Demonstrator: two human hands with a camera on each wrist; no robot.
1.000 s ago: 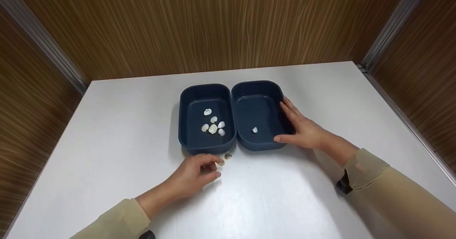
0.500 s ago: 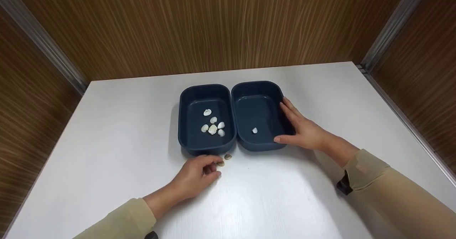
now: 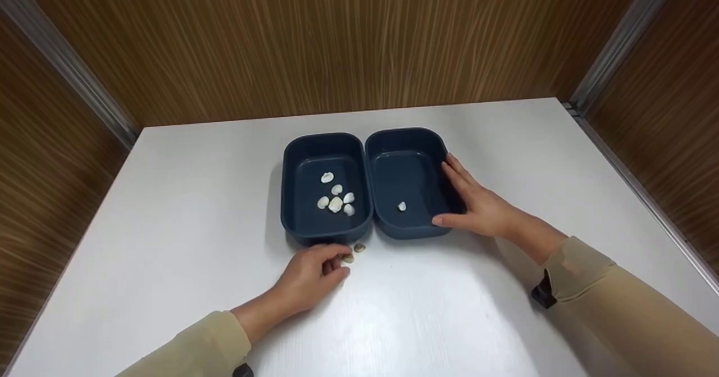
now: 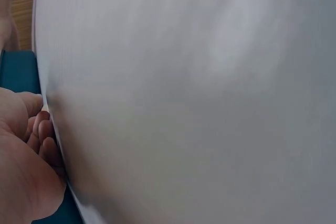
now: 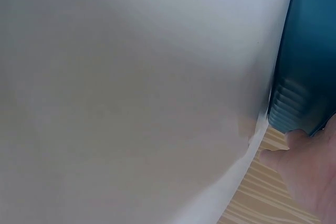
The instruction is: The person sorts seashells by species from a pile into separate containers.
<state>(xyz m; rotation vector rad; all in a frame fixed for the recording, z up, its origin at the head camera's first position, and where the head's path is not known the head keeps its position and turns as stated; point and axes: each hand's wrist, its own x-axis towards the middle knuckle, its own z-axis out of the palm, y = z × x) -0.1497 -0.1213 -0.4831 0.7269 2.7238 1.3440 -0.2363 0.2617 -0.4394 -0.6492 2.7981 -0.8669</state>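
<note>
In the head view, my left hand [image 3: 312, 273] is low over the white table, in front of the left dark blue box [image 3: 320, 234]. Its thumb and index finger stand apart, around a small brownish seashell [image 3: 348, 259]. A second brownish seashell [image 3: 359, 247] lies just beyond the index fingertip. My right hand [image 3: 477, 205] rests against the near right corner of the right dark blue box [image 3: 401, 169], fingers along its side and thumb at the front rim. Several pale seashells [image 3: 335, 204] lie in the left box; one white seashell [image 3: 401, 206] is in the right box.
Both boxes stand side by side near the middle of the white table [image 3: 196, 208]. A wood-grain panel [image 3: 348, 45] rises behind the table's back edge, and similar panels close off the left and right sides.
My left hand has shifted slightly right, and the nearer brownish seashell, earlier at the index fingertip, now shows between thumb and index finger. My right hand stays on the right box.
</note>
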